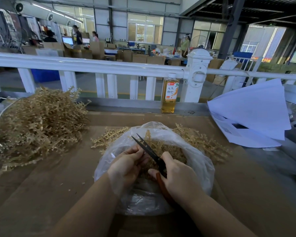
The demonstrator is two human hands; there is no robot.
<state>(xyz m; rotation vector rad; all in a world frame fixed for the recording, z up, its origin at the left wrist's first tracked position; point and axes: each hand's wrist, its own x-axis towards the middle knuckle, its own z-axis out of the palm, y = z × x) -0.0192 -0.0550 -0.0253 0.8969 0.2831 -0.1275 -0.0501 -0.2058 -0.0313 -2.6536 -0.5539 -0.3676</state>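
- The right hand (178, 175) curls round the red handles of the scissors (148, 148), whose blades stand slightly apart over the bag (200, 161) on the worktop (58, 177).
- The left hand (126, 165) pinches something small at the blades, hidden by its fingers.
- The sprigs (171, 151) in the bag look light, thin, brittle and apt to tangle; best pinched by the stem, close to the cut.
- The bottle (170, 94) label reads "人参枸杞".

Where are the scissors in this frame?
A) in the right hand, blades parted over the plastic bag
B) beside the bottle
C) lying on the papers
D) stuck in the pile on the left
A: the right hand grips the scissors by the red handle, blades parted above the plastic bag.
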